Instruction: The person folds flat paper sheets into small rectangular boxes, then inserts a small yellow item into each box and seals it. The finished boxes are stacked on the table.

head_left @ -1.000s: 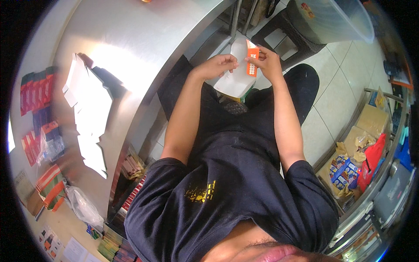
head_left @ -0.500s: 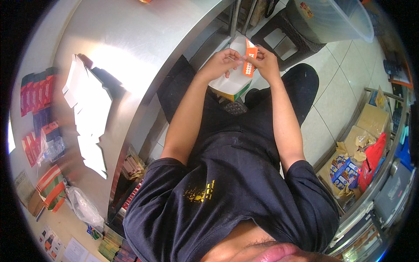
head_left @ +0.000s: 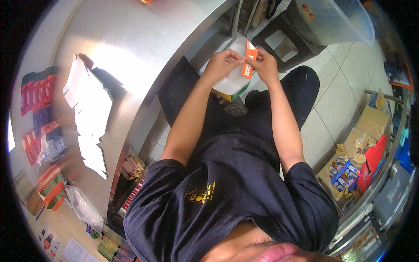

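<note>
Above my knees, a small orange carton (head_left: 248, 70) with white round marks and a white flap at its top is held upright. My right hand (head_left: 264, 65) grips its right side, thumb across the front and fingers behind. On the other side my left hand (head_left: 221, 66) is closed in a pinch, its fingertips meeting the carton's left edge near the right thumb. Below both hands stands a larger box (head_left: 229, 92) with a white inside and a green and yellow side; its contents are partly hidden by my hands.
To the left runs a metal table (head_left: 131, 39) with flat white card sheets (head_left: 89, 100) and red cartons (head_left: 37, 94). A dark stool (head_left: 301, 39) bears a clear plastic tub (head_left: 336, 22) ahead on the right. A rack with cardboard boxes (head_left: 371, 120) stands far right.
My left fingers have drawn together at the carton's edge. The carton has shifted very slightly left and stays in my right hand.
</note>
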